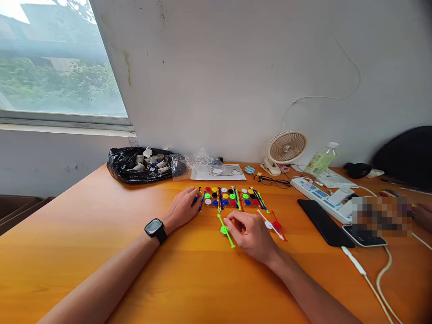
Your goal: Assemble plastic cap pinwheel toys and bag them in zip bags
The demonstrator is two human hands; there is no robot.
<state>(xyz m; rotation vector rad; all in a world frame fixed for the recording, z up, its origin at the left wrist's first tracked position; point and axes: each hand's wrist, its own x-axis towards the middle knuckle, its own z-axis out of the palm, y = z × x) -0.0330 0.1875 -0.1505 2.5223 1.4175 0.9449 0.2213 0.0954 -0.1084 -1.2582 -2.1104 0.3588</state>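
Observation:
My right hand (251, 236) is closed, its thumb and forefinger bent together at a green arrow spinner (229, 240), which lies slanted over a round green disc on the table. To the right of that hand, a white arrow spinner (276, 231) and a red arrow spinner (276, 223) lie side by side. My left hand (182, 208), with a black watch on the wrist, rests with curled fingers at the left end of the coloured pieces; dark blue shows at its fingertips. Coloured discs (225, 196) lie in small blocks, with bundles of arrow sticks (239, 199) between them.
Along the wall stand a black bag (118, 166) of cylinders, white paper (202, 173) and a fan (286, 148). Glasses (270, 181), a power strip (317, 195), a bottle (324, 157) and a black phone (322, 222) lie to the right. Another person's hand (423, 216) shows at the right edge.

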